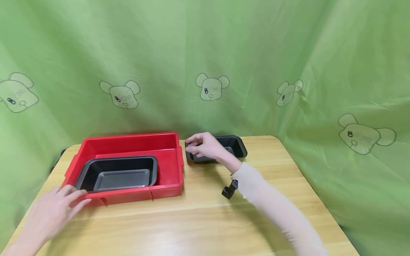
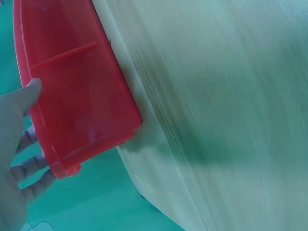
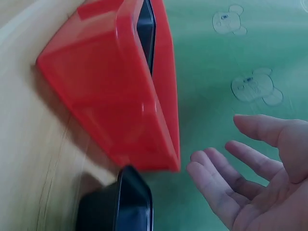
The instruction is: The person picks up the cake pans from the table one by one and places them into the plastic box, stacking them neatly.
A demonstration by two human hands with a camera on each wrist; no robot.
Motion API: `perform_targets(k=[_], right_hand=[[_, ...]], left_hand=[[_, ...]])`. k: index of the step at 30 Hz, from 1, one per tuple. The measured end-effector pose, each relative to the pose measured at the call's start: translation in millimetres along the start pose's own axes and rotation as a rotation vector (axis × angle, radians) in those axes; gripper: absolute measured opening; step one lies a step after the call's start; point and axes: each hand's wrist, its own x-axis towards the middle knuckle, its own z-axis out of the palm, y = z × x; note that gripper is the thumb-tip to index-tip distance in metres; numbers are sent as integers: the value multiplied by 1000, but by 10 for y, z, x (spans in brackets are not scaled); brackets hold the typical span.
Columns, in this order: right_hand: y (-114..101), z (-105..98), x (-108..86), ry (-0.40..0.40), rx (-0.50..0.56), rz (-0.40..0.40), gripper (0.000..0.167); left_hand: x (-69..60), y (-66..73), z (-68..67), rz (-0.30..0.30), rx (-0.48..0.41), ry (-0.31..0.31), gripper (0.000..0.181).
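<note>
A red tray (image 1: 166, 167) stands at the left of the table, with a large black pan (image 1: 123, 179) inside it. My left hand (image 1: 48, 217) grips the tray's near left corner; in the left wrist view the thumb of this hand (image 2: 12, 120) lies at the rim of the tray (image 2: 82, 96), its fingers partly hidden behind. A smaller black pan (image 1: 237, 145) sits right of the tray. Over its left end hovers my right hand (image 1: 206, 145), fingers loosely bent. The right wrist view shows this hand (image 3: 260, 168) holding nothing, apart from the small pan (image 3: 101, 207).
The wooden table (image 1: 198, 220) has a rounded far right corner. Green curtain (image 1: 256, 64) with printed bear faces hangs behind and along both sides. A black device (image 1: 229, 190) is worn at the right wrist. Something dark (image 1: 57, 160) shows at the table's far left edge.
</note>
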Motion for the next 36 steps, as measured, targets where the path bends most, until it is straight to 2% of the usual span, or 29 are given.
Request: perform_targets(k=[5, 10, 13, 26, 31, 36], right_hand=[[116, -215, -98, 27, -37, -3, 40], [241, -423, -147, 65, -57, 14, 44], [320, -565, -152, 102, -79, 22, 46], [860, -1210, -119, 268, -55, 119, 52], [1021, -1385, -122, 324, -16, 151, 51], [1167, -1462, -121, 381, -54, 171, 52]], left_hand=[[7, 7, -4, -2, 5, -7, 92], [8, 12, -11, 15, -6, 47, 89], [8, 10, -9, 15, -8, 54, 90], [20, 15, -2, 0, -1, 21, 93], [23, 16, 5, -2, 0, 21, 93], [4, 9, 19, -9, -4, 29, 92]])
